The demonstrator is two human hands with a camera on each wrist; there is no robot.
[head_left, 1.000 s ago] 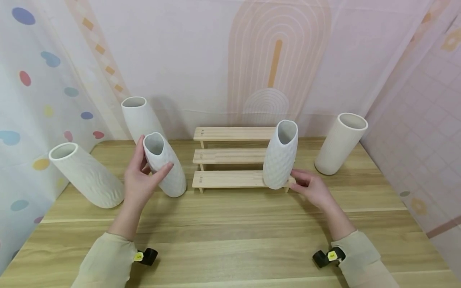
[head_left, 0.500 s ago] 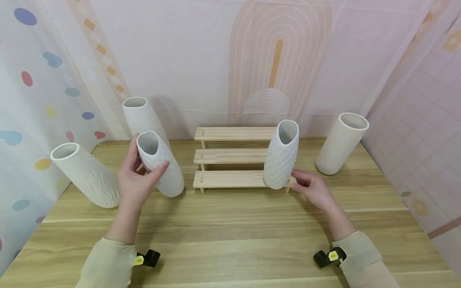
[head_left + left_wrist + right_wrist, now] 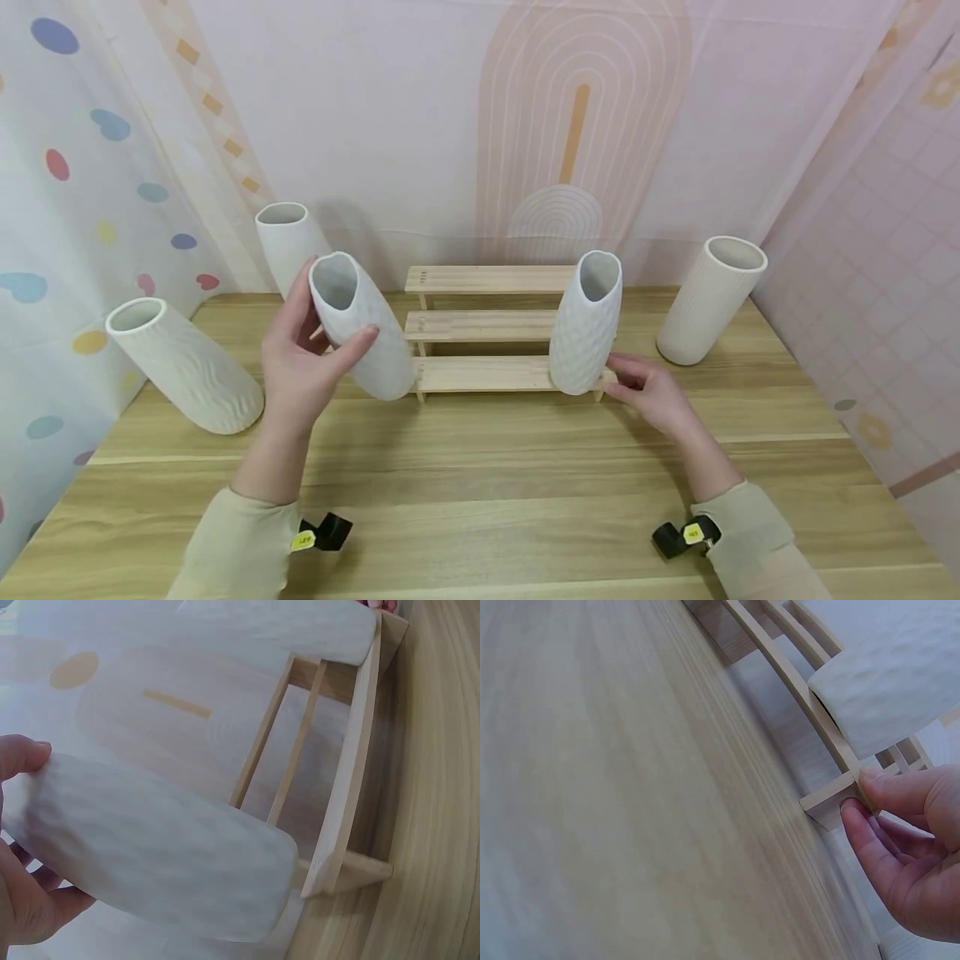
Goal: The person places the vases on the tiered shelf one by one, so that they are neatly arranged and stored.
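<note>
A white dimpled vase (image 3: 386,358) with a notched rim is held by my left hand (image 3: 300,367), thumb on the near side and fingers behind it. Its base overlaps the left end of the lowest step of a three-tier wooden stand (image 3: 487,373). The left wrist view has that vase (image 3: 172,847) tilted, its base just beside the end of the step. My right hand (image 3: 660,396) pinches the stand's right end between thumb and fingertips. On that end of the lowest step stands a similar dimpled vase (image 3: 585,346), close above my right thumb.
At the left of the table (image 3: 487,500) stands a wavy-textured vase (image 3: 187,371). Behind my left hand is another white vase (image 3: 288,250), partly hidden. A ribbed cylindrical vase (image 3: 708,304) stands right of the stand. A patterned curtain (image 3: 375,125) hangs behind the table.
My left hand first shifted slightly left with its vase, then raised it and brought it right to the stand's left end. The right hand has stayed at the stand.
</note>
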